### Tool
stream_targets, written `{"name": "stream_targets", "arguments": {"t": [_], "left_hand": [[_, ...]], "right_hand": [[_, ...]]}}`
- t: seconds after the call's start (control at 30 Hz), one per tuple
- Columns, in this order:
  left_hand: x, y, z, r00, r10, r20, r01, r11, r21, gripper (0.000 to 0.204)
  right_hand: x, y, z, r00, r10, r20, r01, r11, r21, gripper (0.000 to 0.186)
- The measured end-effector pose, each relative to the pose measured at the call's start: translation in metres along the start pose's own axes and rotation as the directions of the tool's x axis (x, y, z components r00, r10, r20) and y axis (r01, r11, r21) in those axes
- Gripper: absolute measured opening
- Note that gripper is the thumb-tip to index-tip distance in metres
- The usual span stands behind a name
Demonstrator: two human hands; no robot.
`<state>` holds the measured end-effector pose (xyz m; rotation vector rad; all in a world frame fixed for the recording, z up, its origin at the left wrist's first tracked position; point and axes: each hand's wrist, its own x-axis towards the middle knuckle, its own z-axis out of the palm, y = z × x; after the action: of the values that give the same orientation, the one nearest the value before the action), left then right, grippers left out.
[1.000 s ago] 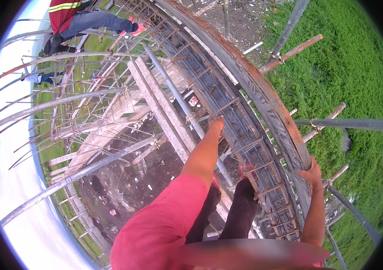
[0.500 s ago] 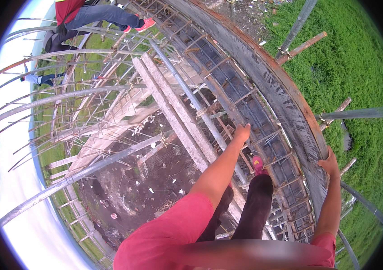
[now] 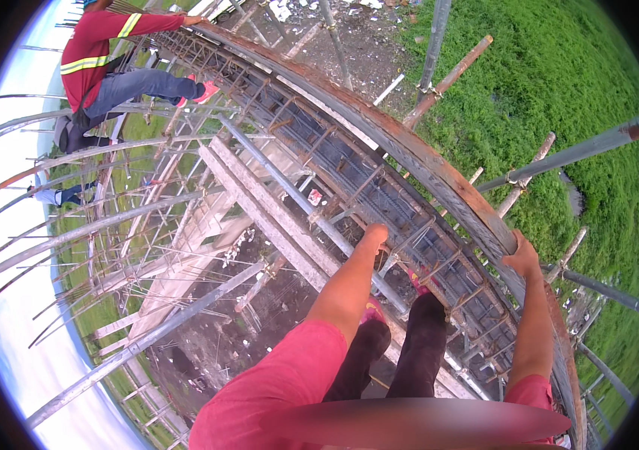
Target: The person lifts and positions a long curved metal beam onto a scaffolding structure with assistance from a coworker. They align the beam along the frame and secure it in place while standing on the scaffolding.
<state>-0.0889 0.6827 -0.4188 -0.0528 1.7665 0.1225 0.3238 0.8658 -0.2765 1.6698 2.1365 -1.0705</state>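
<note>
Two planks [image 3: 278,204], metal pipe [image 3: 274,171] left of rebar cage [image 3: 379,196]; co-worker [image 3: 98,64] beyond.

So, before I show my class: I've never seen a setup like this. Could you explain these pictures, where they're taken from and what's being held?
There is no machine: these are a person's bare hands, seen from a head-worn fisheye camera looking down, so straight edges bend. The right hand holds the edge of a long board. The left hand is beside a cage of steel bars; whether it grasps anything is hard to tell. Left of the cage are pale planks and a metal pole. Another worker is at upper left.
</note>
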Motion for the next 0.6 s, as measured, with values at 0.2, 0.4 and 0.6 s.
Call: {"name": "stream_targets", "arguments": {"t": [0.2,0.4,0.6], "left_hand": [[0.03,-0.006,0.005,0.992,-0.039,-0.118,0.046,0.997,0.061,0.039],[0.042,-0.012,0.006,0.988,-0.101,-0.114,0.099,0.995,-0.021,0.035],[0.006,0.005,-0.001,0.979,-0.2,-0.044,0.199,0.98,-0.031,0.049]], "right_hand": [[-0.008,-0.02,-0.007,0.999,0.027,0.03,-0.027,1.0,-0.015,0.076],[-0.003,-0.017,-0.012,1.0,0.005,0.022,-0.006,1.0,0.031,0.075],[0.009,-0.008,-0.018,0.999,-0.031,0.031,0.03,0.998,0.056,0.074]]}}
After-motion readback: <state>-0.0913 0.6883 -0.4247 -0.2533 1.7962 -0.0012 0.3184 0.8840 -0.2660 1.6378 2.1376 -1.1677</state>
